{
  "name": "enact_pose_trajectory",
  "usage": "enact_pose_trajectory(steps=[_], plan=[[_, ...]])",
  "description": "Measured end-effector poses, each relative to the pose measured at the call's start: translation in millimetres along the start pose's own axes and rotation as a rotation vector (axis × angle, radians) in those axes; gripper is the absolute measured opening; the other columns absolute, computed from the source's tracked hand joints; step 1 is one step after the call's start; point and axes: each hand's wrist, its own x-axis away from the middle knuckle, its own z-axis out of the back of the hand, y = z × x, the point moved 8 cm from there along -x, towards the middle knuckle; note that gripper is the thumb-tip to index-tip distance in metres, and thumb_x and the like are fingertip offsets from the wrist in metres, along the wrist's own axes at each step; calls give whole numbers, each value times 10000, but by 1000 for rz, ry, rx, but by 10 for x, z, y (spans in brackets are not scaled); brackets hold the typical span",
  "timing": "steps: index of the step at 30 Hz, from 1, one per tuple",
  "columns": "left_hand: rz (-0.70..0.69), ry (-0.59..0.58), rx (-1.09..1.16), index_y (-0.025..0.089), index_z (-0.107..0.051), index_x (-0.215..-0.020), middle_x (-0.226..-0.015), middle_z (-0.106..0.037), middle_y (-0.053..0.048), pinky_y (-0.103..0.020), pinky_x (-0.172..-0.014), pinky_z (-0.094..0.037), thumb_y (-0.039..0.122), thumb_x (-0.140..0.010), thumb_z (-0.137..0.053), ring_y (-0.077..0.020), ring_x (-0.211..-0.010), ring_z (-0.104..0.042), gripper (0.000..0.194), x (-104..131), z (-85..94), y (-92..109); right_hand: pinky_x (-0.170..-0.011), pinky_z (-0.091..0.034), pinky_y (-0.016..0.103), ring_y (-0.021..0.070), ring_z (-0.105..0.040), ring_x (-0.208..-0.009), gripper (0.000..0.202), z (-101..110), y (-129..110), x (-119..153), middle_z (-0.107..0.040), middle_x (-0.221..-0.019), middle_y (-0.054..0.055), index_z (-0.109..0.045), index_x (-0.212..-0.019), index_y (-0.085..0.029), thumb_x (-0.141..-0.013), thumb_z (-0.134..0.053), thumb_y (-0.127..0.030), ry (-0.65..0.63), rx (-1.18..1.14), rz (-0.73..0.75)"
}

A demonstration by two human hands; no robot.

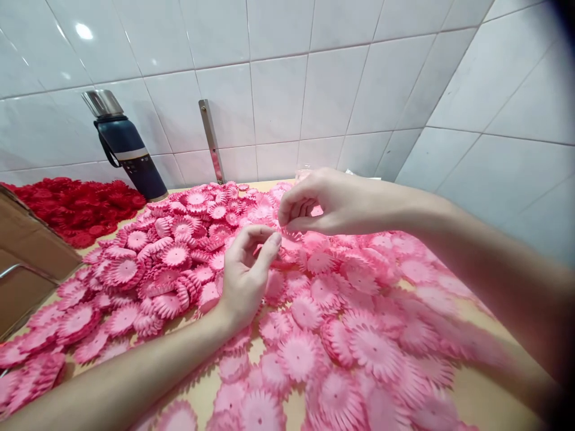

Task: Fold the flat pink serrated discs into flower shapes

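My left hand is raised over the middle of the pink pile, its thumb and forefinger pinched together. Close above and to its right, my right hand has its fingers curled against the thumb, and the two sets of fingertips almost meet. Whatever sits between the fingertips is too small or hidden to name. Beneath both hands lie many pink flower-shaped discs with fringed edges and a tiny hole in the centre. Deeper-pink stacks of such discs are heaped to the left of my left hand.
A dark blue thermos flask with a steel cap stands at the back left, before the tiled wall. Red pieces are piled beside it. A cardboard box is at the left edge. A metal strip leans on the wall.
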Motion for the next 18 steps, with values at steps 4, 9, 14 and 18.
enact_pose_trajectory(steps=[4, 9, 14, 18], plan=[[-16, 73, 6, 184, -551, -794, -759, -543, 28, -185, -638, -460, 249, -761, -719, -84, -697, -526, 184, -21, 53, -22, -641, -440, 274, 142, -596, -699, 104, 24, -33, -9, -675, -759, 11, -666, -787, -180, -768, -572, -138, 49, -16, 26], [27, 4, 33, 173, -644, -869, -792, -642, -1, -220, -682, -494, 225, -713, -762, -113, -738, -598, 203, -24, 7, -83, -645, -455, 262, 140, -611, -727, 89, 34, -83, 1, -671, -781, 15, -647, -807, -162, -788, -562, -146, 31, -135, 29], [32, -2, -23, 159, -703, -718, -693, -670, -11, -228, -626, -477, 237, -777, -694, -112, -636, -575, 98, 3, 6, -53, -643, -465, 268, 141, -614, -729, 106, 21, -83, 9, -679, -810, 28, -653, -822, -160, -807, -586, -241, 10, -121, 20], [-6, 4, -106, 156, -654, -630, -584, -579, 12, -218, -524, -397, 283, -814, -646, -99, -555, -476, 224, 7, 17, -22, -651, -483, 275, 153, -623, -752, 188, -26, -83, 12, -684, -827, 36, -656, -859, -165, -779, -649, -335, -37, -139, 44]])
